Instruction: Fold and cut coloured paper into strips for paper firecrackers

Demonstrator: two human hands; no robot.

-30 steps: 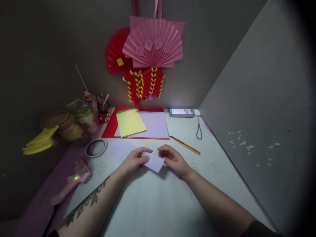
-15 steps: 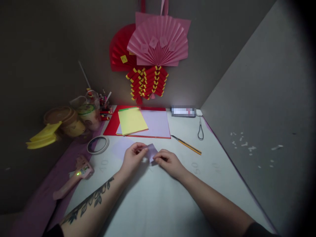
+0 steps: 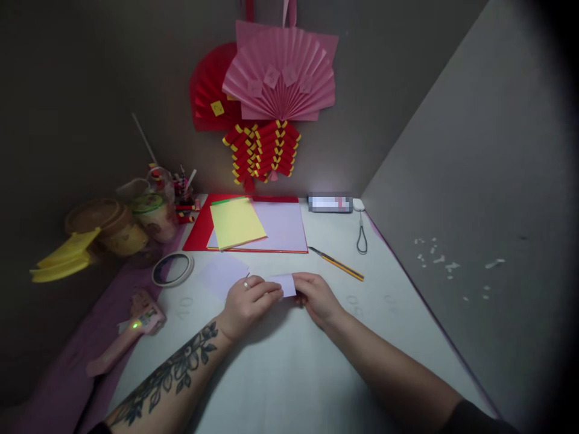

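Observation:
Between both hands is a small piece of lilac paper [image 3: 287, 284], held a little above the white mat. My left hand [image 3: 251, 301] pinches its left side, with a ring showing on one finger. At the paper's right edge, my right hand [image 3: 316, 296] grips it between thumb and fingers; the fingertips are partly hidden. Behind my left hand lies a larger lilac sheet [image 3: 221, 272], flat on the mat. To the right of the hands rests a utility knife [image 3: 337, 264] with an orange-and-black handle.
Red, lilac and yellow paper sheets [image 3: 237, 224] are stacked at the back. A phone [image 3: 330, 203] stands behind the knife. On the left are a tape roll [image 3: 172, 269], a pink glue gun [image 3: 131, 334] with a green light, and cups [image 3: 154, 217]. Paper fans [image 3: 283, 72] hang above.
The small lilac paper has been turned so its edge lies more level. My left hand has rolled over, knuckles up, and my right hand has shifted to the paper's right edge. The view moved slightly.

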